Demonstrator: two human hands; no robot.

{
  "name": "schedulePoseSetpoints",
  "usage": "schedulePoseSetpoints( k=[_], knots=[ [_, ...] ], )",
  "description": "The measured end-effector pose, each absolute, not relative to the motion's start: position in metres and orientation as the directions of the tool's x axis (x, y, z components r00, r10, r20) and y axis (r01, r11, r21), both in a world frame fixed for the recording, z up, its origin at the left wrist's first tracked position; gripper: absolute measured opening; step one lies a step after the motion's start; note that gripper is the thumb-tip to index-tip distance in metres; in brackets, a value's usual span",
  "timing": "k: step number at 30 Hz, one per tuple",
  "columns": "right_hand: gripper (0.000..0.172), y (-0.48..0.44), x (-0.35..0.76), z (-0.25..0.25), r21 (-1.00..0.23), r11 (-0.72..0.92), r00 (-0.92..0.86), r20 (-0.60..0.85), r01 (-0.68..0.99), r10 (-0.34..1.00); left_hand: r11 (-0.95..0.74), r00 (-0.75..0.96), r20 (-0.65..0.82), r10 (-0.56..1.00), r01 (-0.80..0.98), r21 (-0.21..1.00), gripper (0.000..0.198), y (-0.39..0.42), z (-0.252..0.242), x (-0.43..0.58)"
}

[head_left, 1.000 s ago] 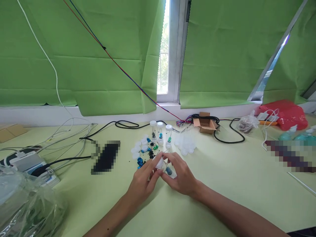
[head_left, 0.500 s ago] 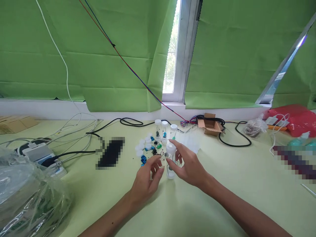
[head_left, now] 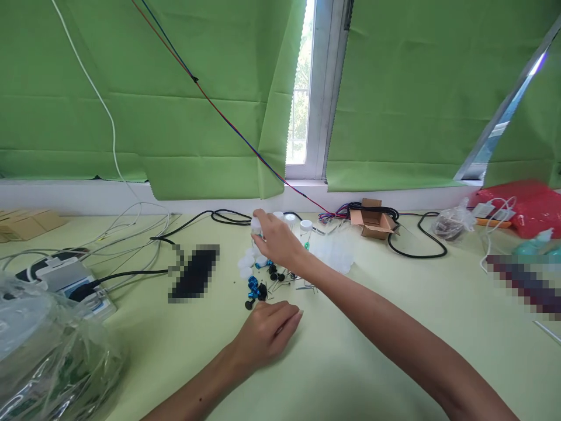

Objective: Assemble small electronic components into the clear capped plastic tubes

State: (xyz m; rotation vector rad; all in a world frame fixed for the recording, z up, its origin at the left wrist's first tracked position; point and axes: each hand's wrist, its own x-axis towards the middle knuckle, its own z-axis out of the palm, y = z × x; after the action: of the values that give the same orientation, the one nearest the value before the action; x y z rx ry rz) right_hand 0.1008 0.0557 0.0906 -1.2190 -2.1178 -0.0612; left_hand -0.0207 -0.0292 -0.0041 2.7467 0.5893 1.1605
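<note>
My right hand reaches across the parts at the back of the cluster. Its fingers are closed on a clear plastic tube with a white cap, and the hand hides most of the tube. More white-capped tubes stand upright behind and beside it, one with a green part inside. Nearer to me, my left hand rests on the table with fingers curled together and nothing visible in them. Just beyond it lie blue metal parts, black knobs, white caps and thin hex keys.
Clear plastic tubes lie to the right of the cluster. Behind them sits an open cardboard box among black cables. A dark blurred rectangle and a power strip are on the left. Clear plastic bagging fills the lower left.
My right hand has carried the capped tube from the near side to the back left, beside the standing tubes. My left hand has lowered slightly and its fingers have closed.
</note>
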Motion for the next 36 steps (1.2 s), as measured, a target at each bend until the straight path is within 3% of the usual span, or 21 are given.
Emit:
schedulePoseSetpoints(
  k=[7,21,27,36],
  knots=[
    [0.033,0.100,0.073,0.081,-0.203,0.533,-0.373,0.517,0.821,0.771,-0.899,0.673,0.596,0.437,0.346,0.268,0.024,-0.030,-0.003,-0.021],
    [0.038,0.129,0.072,0.075,-0.290,0.534,-0.408,0.396,0.794,0.822,-0.903,0.725,0.540,0.428,0.359,0.235,0.028,-0.029,-0.003,-0.020],
    [0.052,0.118,0.075,0.076,-0.329,0.493,-0.372,0.367,0.805,0.853,-0.901,0.733,0.525,0.433,0.367,0.231,0.030,-0.030,-0.003,-0.020],
    [0.020,0.101,0.072,0.044,-0.313,0.331,-0.274,0.213,0.890,0.938,-0.897,0.749,0.495,0.441,0.378,0.229,0.031,-0.030,-0.003,-0.019]
  ],
)
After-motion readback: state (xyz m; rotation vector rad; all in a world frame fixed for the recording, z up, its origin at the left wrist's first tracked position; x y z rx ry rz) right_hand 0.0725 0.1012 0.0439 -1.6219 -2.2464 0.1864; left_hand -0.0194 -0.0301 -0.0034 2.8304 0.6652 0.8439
